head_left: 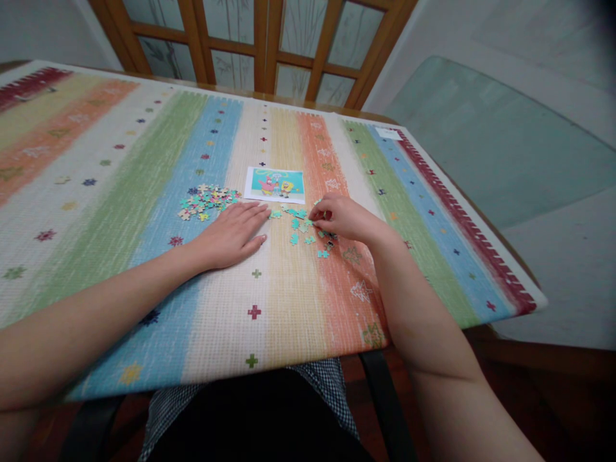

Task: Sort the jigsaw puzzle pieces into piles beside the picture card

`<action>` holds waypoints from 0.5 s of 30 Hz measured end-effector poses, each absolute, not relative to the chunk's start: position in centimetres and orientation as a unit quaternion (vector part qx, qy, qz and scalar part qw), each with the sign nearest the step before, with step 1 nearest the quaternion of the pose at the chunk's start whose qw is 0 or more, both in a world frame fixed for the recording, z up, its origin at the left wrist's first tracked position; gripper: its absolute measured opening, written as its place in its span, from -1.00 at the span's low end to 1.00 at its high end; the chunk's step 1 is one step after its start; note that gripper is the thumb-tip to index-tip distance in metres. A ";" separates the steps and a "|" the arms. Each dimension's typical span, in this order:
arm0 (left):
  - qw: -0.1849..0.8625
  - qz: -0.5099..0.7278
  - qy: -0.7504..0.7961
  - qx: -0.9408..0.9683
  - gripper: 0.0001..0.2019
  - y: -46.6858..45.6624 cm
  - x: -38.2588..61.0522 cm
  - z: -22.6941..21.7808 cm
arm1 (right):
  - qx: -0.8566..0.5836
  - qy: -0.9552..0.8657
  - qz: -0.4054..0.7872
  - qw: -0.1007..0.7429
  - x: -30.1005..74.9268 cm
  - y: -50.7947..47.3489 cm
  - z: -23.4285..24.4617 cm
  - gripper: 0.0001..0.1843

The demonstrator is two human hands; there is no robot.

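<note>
My left hand [233, 234] lies flat and open on the striped tablecloth [144, 192], fingers together, just right of a heap of mixed-colour puzzle pieces [206, 201]. My right hand [339, 217] is curled, its fingertips pinched on a teal puzzle piece at the edge of a loose scatter of teal pieces [302, 230]. A small cartoon reference picture [274, 184] lies flat just beyond both hands.
A small white label [387, 133] sits near the cloth's far right corner. The table's right edge [481, 224] drops off to a pale floor with a glass panel [491, 141]. A wooden-framed door [260, 45] stands behind the table.
</note>
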State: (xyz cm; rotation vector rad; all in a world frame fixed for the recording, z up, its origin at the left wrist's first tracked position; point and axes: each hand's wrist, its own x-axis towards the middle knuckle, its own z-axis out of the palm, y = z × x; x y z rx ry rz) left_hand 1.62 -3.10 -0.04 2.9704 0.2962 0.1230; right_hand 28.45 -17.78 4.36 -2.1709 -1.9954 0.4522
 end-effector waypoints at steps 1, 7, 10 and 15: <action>0.078 0.042 0.099 0.991 -0.39 -3.1 1.6 0.0 | -0.725 -0.668 0.151 0.078 28.4 -17.8 4.4 -0.73; 0.085 0.051 0.099 0.990 -0.40 -3.2 1.6 0.0 | -0.726 -0.667 0.150 0.078 28.0 -18.1 4.7 -0.74; 0.082 0.044 0.100 0.991 -0.39 -3.2 1.6 0.2 | -0.726 -0.665 0.153 0.086 28.3 -17.9 4.5 -0.77; 0.083 0.038 0.102 0.991 -0.38 -3.2 1.7 0.3 | -0.730 -0.639 0.211 0.115 28.6 -17.5 4.0 -0.84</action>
